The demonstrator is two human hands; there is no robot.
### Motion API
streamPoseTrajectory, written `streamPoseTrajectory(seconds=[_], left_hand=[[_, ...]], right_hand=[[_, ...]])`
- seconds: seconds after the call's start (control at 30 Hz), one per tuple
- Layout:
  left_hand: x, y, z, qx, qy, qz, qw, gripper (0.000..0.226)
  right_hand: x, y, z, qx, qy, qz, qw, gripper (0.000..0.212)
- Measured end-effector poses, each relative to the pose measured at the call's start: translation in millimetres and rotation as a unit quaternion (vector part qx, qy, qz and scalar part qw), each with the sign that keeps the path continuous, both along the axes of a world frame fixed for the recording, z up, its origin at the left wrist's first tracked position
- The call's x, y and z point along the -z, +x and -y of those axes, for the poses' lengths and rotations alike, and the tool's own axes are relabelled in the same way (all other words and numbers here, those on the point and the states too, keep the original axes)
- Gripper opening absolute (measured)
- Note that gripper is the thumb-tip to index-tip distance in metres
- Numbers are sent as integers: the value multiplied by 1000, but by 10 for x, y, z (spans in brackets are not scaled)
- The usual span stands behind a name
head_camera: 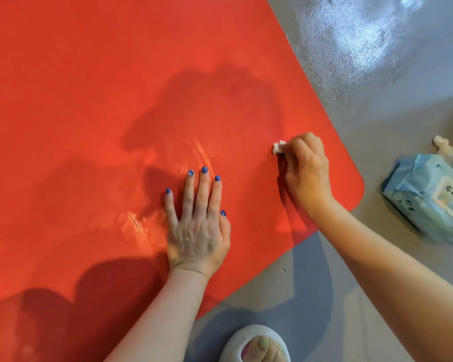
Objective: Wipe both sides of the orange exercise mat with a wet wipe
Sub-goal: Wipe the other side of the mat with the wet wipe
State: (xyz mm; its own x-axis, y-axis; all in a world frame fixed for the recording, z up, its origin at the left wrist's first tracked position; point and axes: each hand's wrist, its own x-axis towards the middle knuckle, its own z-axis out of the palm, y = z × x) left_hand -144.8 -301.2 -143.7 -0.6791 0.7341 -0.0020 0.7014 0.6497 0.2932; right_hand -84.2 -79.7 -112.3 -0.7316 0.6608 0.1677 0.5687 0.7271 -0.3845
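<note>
The orange exercise mat (94,105) lies flat on the grey floor and fills most of the view. Its rounded near-right corner is at the right. My left hand (198,223) rests flat on the mat, fingers straight and spread. My right hand (307,168) is curled round a small white wet wipe (277,147) and holds it against the mat near the right edge. Only a corner of the wipe shows past the fingers. Shiny wet streaks lie on the mat just beyond my left hand.
A light-blue pack of wet wipes (429,199) lies on the grey floor (377,113) to the right of the mat. A crumpled whitish wad (445,148) sits behind it. My foot in a white slipper (256,346) is at the bottom edge.
</note>
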Motion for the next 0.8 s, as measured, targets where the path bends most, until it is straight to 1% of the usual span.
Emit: streamPoseTrajectory(seconds=[0.07,0.1,0.23,0.3,0.4,0.47,0.53,0.6,0.7,0.73,0.8], left_hand=[[4,0,-7,-3,0,-4,1000,65],[4,3,-7,-4,-2,-7,1000,65],[-2,3,-8,-4,-10,-12,1000,65],[-9,7,-4,-5,-16,-12,1000,65],[-17,13,8,-4,-11,-6,1000,66],[-6,5,-1,-4,-12,-6,1000,66],[0,3,0,-6,-13,-8,1000,66],[-4,6,-1,-5,-14,-9,1000,65],[-15,3,-2,-2,-19,-8,1000,66],[-14,-2,-5,-1,-20,-7,1000,66],[-13,1,0,-1,-19,-5,1000,66]], right_hand=[[-12,197,101,-2,-13,2,1000,13],[-3,127,47,-2,-17,0,1000,13],[68,-644,-402,26,7,-5,1000,13],[77,-745,-479,8,16,0,1000,13],[25,-156,-272,-10,21,1,1000,17],[-12,325,-54,-6,17,-3,1000,13],[-5,455,-34,-12,18,1,1000,14],[7,192,-228,3,13,4,1000,13],[32,-559,-640,38,-4,-2,999,13],[33,-776,-748,31,-7,12,999,15],[14,-921,-868,-23,-17,51,998,17]])
